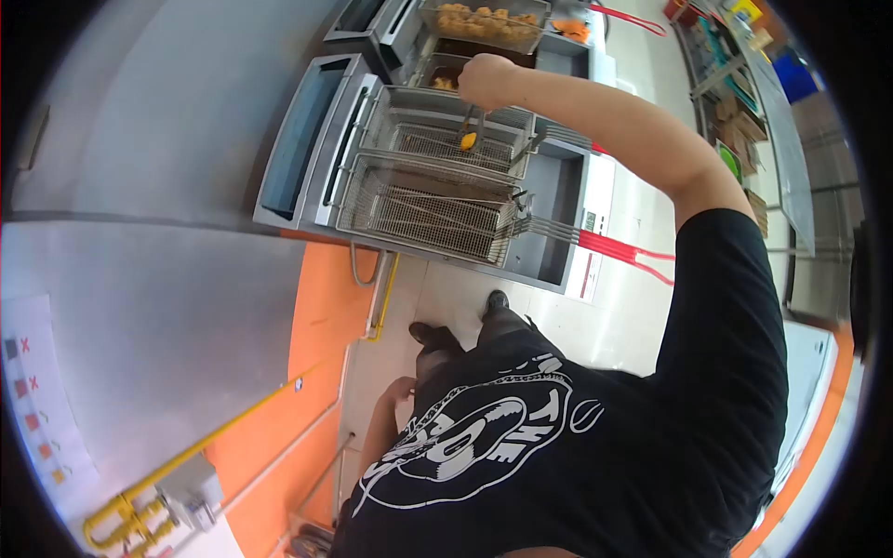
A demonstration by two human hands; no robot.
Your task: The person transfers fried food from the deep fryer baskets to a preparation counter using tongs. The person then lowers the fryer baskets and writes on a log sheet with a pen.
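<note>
Commercial kitchen; steel fryers [558, 186], wire baskets [428, 209]

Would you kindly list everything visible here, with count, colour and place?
tongs: one pair, metal, in the right hand over the fryer baskets
food piece: one, orange-yellow, at the tongs' tip
empty baskets: two, bare wire, side by side on the fryer, red handles toward the aisle
full basket: one, wire, holding golden fried pieces, at the far end
fryer: one, steel, against the wall
pipe: one, yellow, along the orange wall base
chart: one, white with coloured marks, on the steel wall
shoes: two, dark, on the floor tiles
shirt: one, black with white print
right hand: raised, gripping the tongs
left hand: hanging at the side, holding nothing visible
</note>
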